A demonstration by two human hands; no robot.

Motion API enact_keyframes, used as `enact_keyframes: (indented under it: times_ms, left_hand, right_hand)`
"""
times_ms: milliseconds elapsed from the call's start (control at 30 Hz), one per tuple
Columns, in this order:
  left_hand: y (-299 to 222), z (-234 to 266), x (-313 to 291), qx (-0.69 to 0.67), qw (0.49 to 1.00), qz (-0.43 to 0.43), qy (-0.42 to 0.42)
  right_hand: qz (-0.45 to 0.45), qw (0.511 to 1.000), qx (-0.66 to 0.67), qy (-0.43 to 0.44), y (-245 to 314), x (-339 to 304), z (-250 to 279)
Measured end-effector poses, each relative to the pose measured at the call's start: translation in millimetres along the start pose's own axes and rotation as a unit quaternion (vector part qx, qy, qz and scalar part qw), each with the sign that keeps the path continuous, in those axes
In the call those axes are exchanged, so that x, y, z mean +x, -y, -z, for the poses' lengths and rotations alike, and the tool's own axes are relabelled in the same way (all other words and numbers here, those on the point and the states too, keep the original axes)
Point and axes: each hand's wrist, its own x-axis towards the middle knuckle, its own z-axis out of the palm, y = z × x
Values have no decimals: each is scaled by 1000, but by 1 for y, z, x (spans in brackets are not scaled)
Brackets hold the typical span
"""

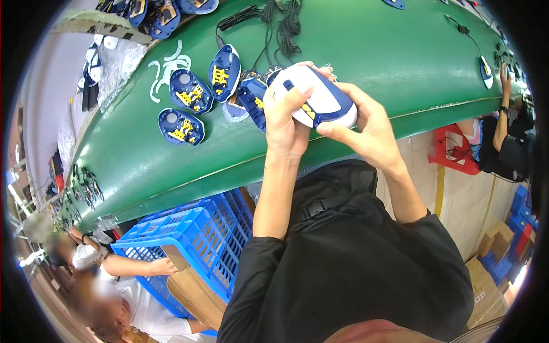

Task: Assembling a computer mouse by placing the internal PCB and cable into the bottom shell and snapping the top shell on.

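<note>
A white and navy computer mouse [326, 98] is held up over the near edge of the green work surface, between both my hands. My left hand [281, 117] grips its left side, with the thumb lying across the top. My right hand [370, 128] closes round the right side, its thumb pressed near the lower end. Just left of my left hand lie open navy mouse shells with yellow inner parts, among them a tilted one [253, 100] partly covered by the hand. The underside of the mouse is hidden.
More open shells [182, 127] lie farther left, near white curved strips [168, 71]. Bundled black cables [290, 28] lie behind the mouse. Blue crates [211, 234] stand below the table, beside a co-worker's arm [134, 266]. Another person's arm [503, 108] reaches in at far right.
</note>
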Motion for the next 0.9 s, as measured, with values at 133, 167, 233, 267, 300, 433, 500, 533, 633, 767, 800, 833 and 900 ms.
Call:
enact_keyframes:
  times_ms: [133,167,233,267,300,433,500,533,633,767,800,833,900]
  left_hand:
    - [2,9,2,-37,997,-1,61]
    - [1,11,3,-1,996,-2,94]
    - [-7,13,6,75,988,10,136]
    - [-11,14,9,86,988,25,129]
    - [-15,13,11,97,987,37,121]
    - [-7,15,12,0,993,12,120]
    - [-7,10,10,-1,990,-20,142]
    - [-7,9,9,-6,989,-25,142]
    - [-9,1,8,13,992,-37,118]
    - [-12,0,9,-7,997,1,74]
    - [-13,0,7,-14,998,17,61]
    - [-13,0,7,-12,998,15,61]
    - [-9,4,9,-78,993,6,86]
  right_hand:
    - [16,999,-32,16,3,5,11]
    - [33,997,-59,43,8,7,19]
    - [19,994,-87,58,18,9,31]
    - [53,988,-127,73,22,11,32]
    - [88,978,-166,90,25,12,31]
    - [177,967,-177,43,17,10,27]
    - [175,968,-172,48,15,9,28]
    - [186,967,-170,34,13,9,26]
    - [187,968,-165,16,13,9,23]
    - [111,990,-74,42,14,16,26]
    - [98,991,-68,57,15,18,29]
    - [100,991,-66,59,15,18,31]
    - [23,996,31,79,15,16,32]
